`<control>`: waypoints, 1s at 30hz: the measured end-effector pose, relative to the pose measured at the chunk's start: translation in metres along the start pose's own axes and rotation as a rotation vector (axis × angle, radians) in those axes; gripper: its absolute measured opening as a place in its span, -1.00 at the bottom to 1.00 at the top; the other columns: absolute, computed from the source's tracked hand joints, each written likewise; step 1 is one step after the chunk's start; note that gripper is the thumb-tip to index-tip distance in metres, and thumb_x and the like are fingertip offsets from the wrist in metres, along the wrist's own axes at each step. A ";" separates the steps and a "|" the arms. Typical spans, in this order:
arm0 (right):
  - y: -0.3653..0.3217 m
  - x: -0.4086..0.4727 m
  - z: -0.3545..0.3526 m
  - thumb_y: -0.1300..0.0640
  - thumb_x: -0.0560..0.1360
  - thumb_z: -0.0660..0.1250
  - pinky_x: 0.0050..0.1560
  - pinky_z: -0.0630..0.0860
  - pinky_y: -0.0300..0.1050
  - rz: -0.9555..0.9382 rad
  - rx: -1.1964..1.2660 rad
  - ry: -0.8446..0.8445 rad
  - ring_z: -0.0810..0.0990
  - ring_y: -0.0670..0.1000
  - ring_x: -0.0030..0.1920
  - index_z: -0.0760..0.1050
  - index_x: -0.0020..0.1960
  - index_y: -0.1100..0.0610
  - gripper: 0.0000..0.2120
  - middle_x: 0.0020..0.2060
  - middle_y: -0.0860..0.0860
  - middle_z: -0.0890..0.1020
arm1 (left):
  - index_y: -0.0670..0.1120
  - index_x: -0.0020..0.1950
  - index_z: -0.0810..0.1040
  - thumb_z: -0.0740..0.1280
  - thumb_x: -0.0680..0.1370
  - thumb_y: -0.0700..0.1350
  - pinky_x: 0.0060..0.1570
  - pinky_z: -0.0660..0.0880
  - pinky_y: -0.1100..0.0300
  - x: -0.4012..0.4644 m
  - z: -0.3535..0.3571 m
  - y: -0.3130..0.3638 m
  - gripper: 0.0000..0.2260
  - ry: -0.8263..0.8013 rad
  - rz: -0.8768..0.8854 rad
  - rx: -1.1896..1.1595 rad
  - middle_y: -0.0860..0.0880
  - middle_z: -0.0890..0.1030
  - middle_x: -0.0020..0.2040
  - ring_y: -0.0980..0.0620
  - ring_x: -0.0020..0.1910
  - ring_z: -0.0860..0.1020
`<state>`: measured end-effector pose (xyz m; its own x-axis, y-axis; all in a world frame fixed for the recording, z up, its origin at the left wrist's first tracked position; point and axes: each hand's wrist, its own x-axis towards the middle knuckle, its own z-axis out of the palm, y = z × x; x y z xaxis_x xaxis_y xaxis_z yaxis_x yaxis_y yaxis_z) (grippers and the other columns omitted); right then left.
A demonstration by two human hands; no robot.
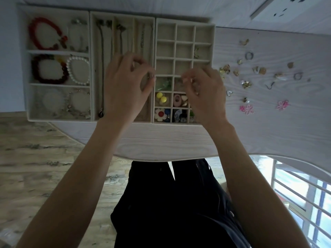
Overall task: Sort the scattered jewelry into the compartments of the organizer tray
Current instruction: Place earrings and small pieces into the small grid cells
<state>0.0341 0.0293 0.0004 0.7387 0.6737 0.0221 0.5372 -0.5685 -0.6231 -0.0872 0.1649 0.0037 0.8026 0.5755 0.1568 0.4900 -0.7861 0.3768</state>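
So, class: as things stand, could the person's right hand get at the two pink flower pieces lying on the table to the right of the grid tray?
Probably yes. The right hand hovers over the grid tray, and the pink flower pieces lie loose on the bare table just to its right. Nothing stands between them.

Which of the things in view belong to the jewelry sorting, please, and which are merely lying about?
Part of the job:
grid tray
loose earrings and rings on the table
pink flower pieces
left hand
right hand

Already sorted or just there:
bracelet tray
necklace tray
wall socket
window
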 end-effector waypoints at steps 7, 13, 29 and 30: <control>0.004 0.014 0.019 0.22 0.41 0.38 -0.09 0.39 -0.16 -0.256 -0.181 -0.102 0.49 0.14 -0.02 0.65 -0.10 0.12 -0.89 -0.09 0.10 0.56 | -0.05 -0.02 0.67 0.39 0.48 0.08 0.13 0.30 0.06 0.010 0.006 0.009 -0.77 -0.209 0.005 0.072 -0.07 0.54 0.05 -0.14 0.15 0.42; 0.001 0.026 0.018 0.19 0.40 0.37 -0.04 0.38 -0.14 -0.333 -0.225 -0.196 0.48 0.16 0.00 0.66 -0.09 0.08 -0.87 -0.05 0.13 0.53 | -0.02 -0.02 0.69 0.37 0.50 0.05 0.16 0.27 0.06 0.015 0.008 0.005 -0.81 -0.266 0.062 0.095 -0.04 0.51 0.09 -0.11 0.19 0.38; 0.005 0.024 0.014 0.19 0.39 0.32 -0.06 0.43 -0.10 -0.281 -0.102 -0.297 0.48 0.13 -0.02 0.58 -0.07 0.16 -0.86 -0.06 0.15 0.50 | -0.13 -0.06 0.64 0.36 0.50 0.00 0.19 0.18 0.19 0.011 0.015 -0.003 -0.80 -0.178 0.050 0.001 -0.08 0.52 0.10 -0.13 0.18 0.39; 0.006 0.024 0.014 0.18 0.41 0.34 -0.03 0.43 -0.10 -0.274 -0.088 -0.305 0.48 0.11 -0.01 0.58 -0.07 0.17 -0.88 -0.06 0.14 0.51 | -0.14 -0.07 0.63 0.33 0.50 0.02 0.18 0.16 0.23 0.011 0.016 -0.003 -0.77 -0.172 0.043 -0.006 -0.08 0.52 0.11 -0.12 0.18 0.38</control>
<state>0.0489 0.0489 -0.0140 0.4167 0.9069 -0.0631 0.7396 -0.3786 -0.5565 -0.0748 0.1698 -0.0109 0.8694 0.4938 0.0146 0.4522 -0.8073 0.3791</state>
